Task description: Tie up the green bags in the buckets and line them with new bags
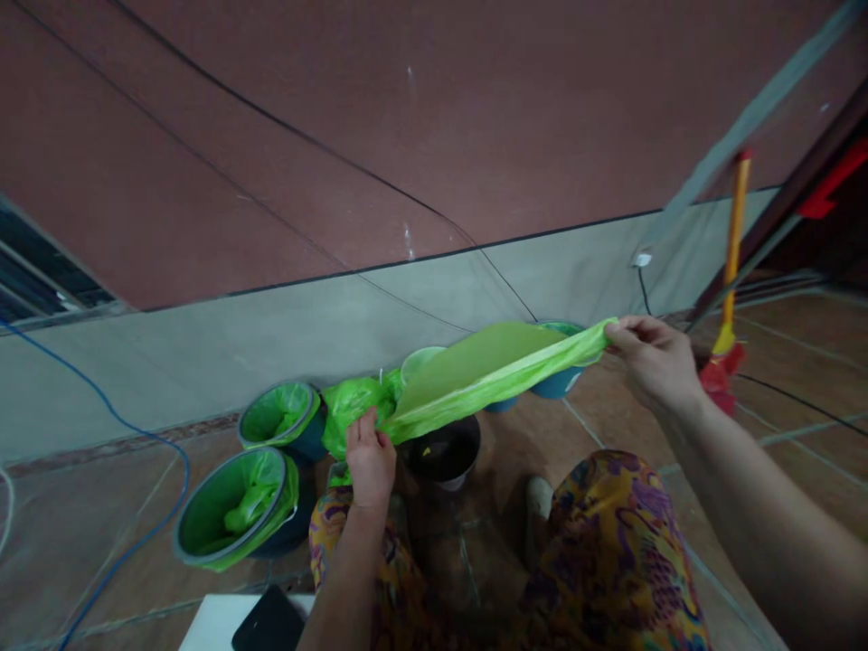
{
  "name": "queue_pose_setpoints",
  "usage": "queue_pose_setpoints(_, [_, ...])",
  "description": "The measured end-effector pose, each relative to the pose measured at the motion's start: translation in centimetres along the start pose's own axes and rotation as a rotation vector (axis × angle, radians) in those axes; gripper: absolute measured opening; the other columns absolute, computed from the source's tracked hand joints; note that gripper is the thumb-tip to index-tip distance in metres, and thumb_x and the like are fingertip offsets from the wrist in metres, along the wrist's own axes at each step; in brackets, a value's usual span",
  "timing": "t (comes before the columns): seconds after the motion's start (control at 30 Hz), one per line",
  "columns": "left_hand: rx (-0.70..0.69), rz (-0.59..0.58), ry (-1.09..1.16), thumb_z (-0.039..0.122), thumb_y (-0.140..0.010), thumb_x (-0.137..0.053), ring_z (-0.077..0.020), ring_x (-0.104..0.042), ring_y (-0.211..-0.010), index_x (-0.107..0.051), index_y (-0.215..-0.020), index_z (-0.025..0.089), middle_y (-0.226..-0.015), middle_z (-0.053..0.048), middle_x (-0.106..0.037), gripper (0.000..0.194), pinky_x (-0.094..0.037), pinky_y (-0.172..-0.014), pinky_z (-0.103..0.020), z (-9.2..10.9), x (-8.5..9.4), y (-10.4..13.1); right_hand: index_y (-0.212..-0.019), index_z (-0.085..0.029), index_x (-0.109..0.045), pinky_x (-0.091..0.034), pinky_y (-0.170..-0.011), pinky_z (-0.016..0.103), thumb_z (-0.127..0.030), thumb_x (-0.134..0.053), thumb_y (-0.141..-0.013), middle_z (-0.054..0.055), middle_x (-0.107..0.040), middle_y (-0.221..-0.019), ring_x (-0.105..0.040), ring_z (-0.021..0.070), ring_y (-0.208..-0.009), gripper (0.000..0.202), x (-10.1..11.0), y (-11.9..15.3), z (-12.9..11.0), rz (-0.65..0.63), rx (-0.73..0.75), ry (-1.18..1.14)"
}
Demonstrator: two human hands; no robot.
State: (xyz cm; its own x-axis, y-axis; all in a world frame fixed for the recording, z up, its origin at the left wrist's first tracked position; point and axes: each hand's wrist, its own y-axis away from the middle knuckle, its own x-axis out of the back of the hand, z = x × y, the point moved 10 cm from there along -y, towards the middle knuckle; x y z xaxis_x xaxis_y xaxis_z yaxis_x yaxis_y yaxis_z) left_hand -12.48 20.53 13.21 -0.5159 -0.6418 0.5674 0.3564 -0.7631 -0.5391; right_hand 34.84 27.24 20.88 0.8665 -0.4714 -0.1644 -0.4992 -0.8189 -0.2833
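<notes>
Bare Forearms, Patterned Legwear

Left hand (370,461) and right hand (657,362) bare; 2 forearms (759,506) likewise uncovered; legwear (614,551) mustard-yellow, printed with purple and reddish swirls, plus scale-like purple figuring on the right leg; 1 pale shoe (539,499) discernible, its detailing obscured by shadow.

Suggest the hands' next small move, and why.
Probably lower the green bag toward the dark bucket: the left hand and right hand hold it stretched out, partly overlapping that bucket in view. The bucket shows no green liner, whereas the near bin on the left has one folded over its rim.
</notes>
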Motion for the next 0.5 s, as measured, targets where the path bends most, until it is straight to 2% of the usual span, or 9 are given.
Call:
queue_pose_setpoints(0.07, [0.025, 0.065, -0.046, 0.009, -0.077, -0.051, -0.0255, -0.064, -0.094, -0.065, -0.113, 0.015, -0.100, -0.012, -0.070, 0.039, -0.049, -0.093, -0.042, -0.8, 1.3, -1.0, -0.069, -0.015, -0.065, -0.040, -0.056, 0.020, -0.043, -0.089, -0.058, -0.003, -0.060, -0.062, -0.052, 0.0072, -0.058, 0.039, -0.6, 1.0, -1.0, -0.056, 0.054, 0.008])
queue_pose_setpoints(0.13, [0.105, 0.078, -0.044, 0.012, -0.078, -0.051, -0.0229, -0.066, -0.086, -0.066, -0.112, 0.014, -0.098, -0.011, -0.072, 0.038, -0.052, -0.087, -0.038, -2.0, 2.1, -1.9, -0.071, -0.015, -0.065, -0.041, -0.058, 0.020, -0.051, -0.090, -0.052, -0.003, -0.062, -0.064, -0.052, 0.0071, -0.060, 0.048, -0.9, 1.8, -1.4, -0.091, 0.056, 0.009])
queue_pose_setpoints(0.23, [0.208, 0.001, -0.013, 0.017, -0.080, -0.054, -0.0229, -0.068, -0.083, -0.070, -0.099, 0.016, -0.093, -0.010, -0.073, 0.025, -0.052, -0.083, -0.036, -3.4, 1.5, -2.6, -0.073, -0.016, -0.066, -0.041, -0.058, 0.018, -0.053, -0.090, -0.053, -0.003, -0.062, -0.065, -0.053, 0.0067, -0.060, 0.049, -1.1, 2.6, -1.8, -0.102, 0.034, -0.016])
queue_pose_setpoints(0.3, [0.295, -0.113, 0.070, 0.022, -0.081, -0.057, -0.0233, -0.069, -0.078, -0.072, -0.090, 0.018, -0.083, -0.008, -0.072, 0.017, -0.053, -0.077, -0.035, -4.1, -0.3, -2.2, -0.073, -0.017, -0.065, -0.041, -0.058, 0.018, -0.052, -0.090, -0.054, -0.003, -0.061, -0.065, -0.052, 0.0069, -0.060, 0.047, -1.1, 2.8, -2.1, -0.097, 0.030, -0.045])
queue_pose_setpoints(0.37, [0.462, -0.224, 0.252, 0.027, -0.081, -0.060, -0.0215, -0.067, -0.066, -0.071, -0.090, 0.018, -0.072, -0.005, -0.069, 0.017, -0.053, -0.067, -0.033, -5.1, -3.0, -1.0, -0.074, -0.017, -0.065, -0.041, -0.057, 0.019, -0.052, -0.090, -0.055, -0.003, -0.061, -0.065, -0.052, 0.0071, -0.059, 0.046, -1.0, 2.8, -2.4, -0.092, 0.019, -0.058])
queue_pose_setpoints(0.43, [0.623, -0.284, 0.479, 0.028, -0.078, -0.063, -0.0185, -0.065, -0.059, -0.069, -0.096, 0.018, -0.067, -0.002, -0.067, 0.021, -0.052, -0.060, -0.030, -5.6, -5.6, 0.4, -0.074, -0.018, -0.065, -0.041, -0.056, 0.019, -0.051, -0.090, -0.056, -0.004, -0.060, -0.064, -0.051, 0.0072, -0.058, 0.045, -1.1, 2.8, -2.8, -0.102, 0.019, -0.052])
queue_pose_setpoints(0.5, [0.688, -0.319, 0.646, 0.024, -0.070, -0.069, -0.0159, -0.064, -0.059, -0.068, -0.097, 0.018, -0.068, 0.001, -0.067, 0.027, -0.052, -0.059, -0.027, -5.2, -7.7, 1.4, -0.074, -0.018, -0.065, -0.041, -0.057, 0.018, -0.049, -0.089, -0.058, -0.004, -0.060, -0.065, -0.051, 0.0072, -0.059, 0.043, -1.1, 2.8, -3.3, -0.123, 0.039, -0.046])
